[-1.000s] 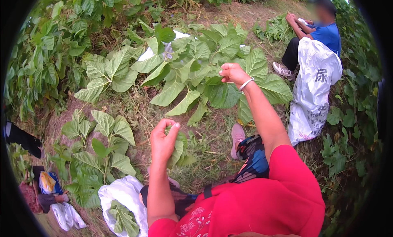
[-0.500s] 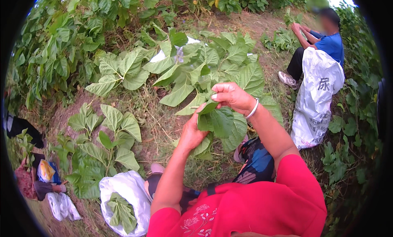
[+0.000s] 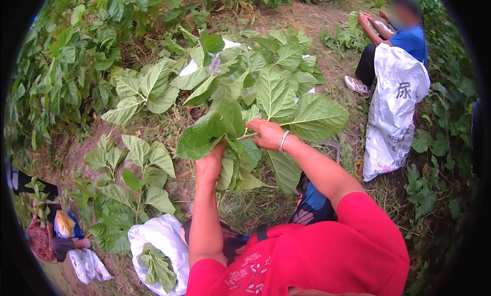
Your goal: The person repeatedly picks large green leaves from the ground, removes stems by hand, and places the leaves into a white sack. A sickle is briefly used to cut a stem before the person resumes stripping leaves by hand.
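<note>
My right hand, with a white bangle at the wrist, is closed around a leafy stem. Broad green leaves of that branch spread out beyond the hand to the right. My left hand is closed on a bunch of picked leaves; a large leaf partly covers its fingers. Just past my hands lies a heap of cut leafy branches, with something white showing beneath it. By my left leg an open white sack has leaves inside.
More cut branches lie on the ground at left. At right a person in blue sits behind a tall white sack, holding leaves. Another person is at far left, near a white bag. A curved blade shows beyond my right forearm.
My left hand has moved left with its leaves. The right hand has come lower and left, and now grips a stem with broad leaves spread out.
</note>
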The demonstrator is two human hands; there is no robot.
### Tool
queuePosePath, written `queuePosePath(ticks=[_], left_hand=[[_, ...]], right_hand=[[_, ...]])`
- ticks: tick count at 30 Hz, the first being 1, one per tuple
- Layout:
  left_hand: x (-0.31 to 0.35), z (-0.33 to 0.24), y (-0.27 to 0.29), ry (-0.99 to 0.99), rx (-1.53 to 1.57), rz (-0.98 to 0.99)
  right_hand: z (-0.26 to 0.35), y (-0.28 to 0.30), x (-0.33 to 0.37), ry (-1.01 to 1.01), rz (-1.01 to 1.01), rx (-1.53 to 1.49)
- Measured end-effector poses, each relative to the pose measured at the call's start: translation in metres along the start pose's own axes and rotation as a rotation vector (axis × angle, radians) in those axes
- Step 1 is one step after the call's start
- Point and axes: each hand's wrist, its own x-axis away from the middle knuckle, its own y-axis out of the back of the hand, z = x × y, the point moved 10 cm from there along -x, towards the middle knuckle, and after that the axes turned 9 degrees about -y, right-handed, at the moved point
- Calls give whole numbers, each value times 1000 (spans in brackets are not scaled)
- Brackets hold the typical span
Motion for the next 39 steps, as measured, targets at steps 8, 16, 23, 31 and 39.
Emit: queuePosePath(ticks=[8, 16, 23, 31, 39], left_hand=[[5, -37, 14, -18, 53, 23], [3, -38, 68, 13, 65, -181], [5, -44, 88, -61, -10, -219], [14, -82, 111, -206, -257, -271], [19, -90, 128, -196, -299, -319]], right_hand=[[-9, -42, -39, -170, 55, -324], [-2, -122, -28, -199, 586, -538], [-5, -138, -20, -170, 535, -176], [-46, -161, -25, -335, 517, 22], [4, -205, 6, -174, 574, 402]])
